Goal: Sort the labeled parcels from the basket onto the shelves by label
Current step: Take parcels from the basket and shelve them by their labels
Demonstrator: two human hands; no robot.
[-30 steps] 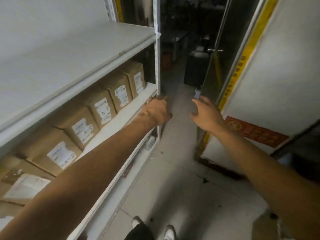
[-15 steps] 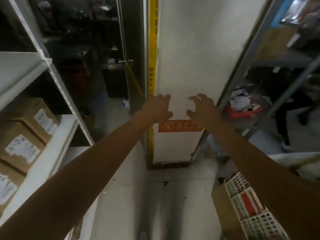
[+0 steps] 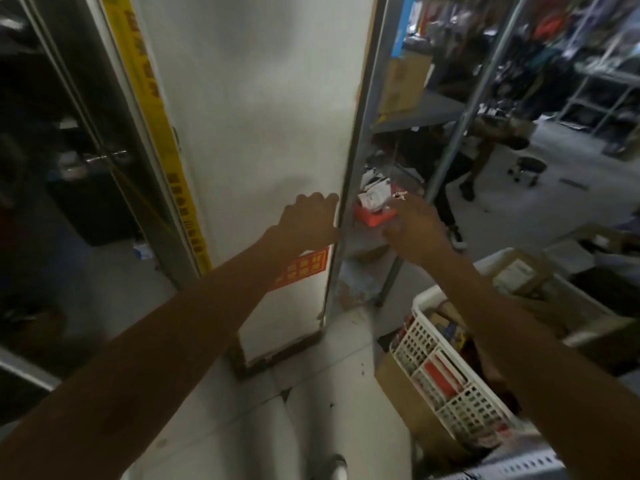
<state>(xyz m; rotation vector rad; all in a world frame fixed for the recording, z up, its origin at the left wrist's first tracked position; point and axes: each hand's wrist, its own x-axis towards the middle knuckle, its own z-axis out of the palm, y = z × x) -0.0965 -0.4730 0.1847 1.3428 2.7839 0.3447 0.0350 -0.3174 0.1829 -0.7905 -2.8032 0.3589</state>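
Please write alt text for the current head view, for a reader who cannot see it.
Both bare arms reach forward empty-handed, the left hand before a white wall panel, the right hand above a white lattice basket holding parcels at lower right. Metal shelving with a cardboard box stands beyond.

The view is swinging rightward off the parcel shelf; the white basket (image 3: 446, 372) is coming in at four o'clock (both empty hands are drifting along)
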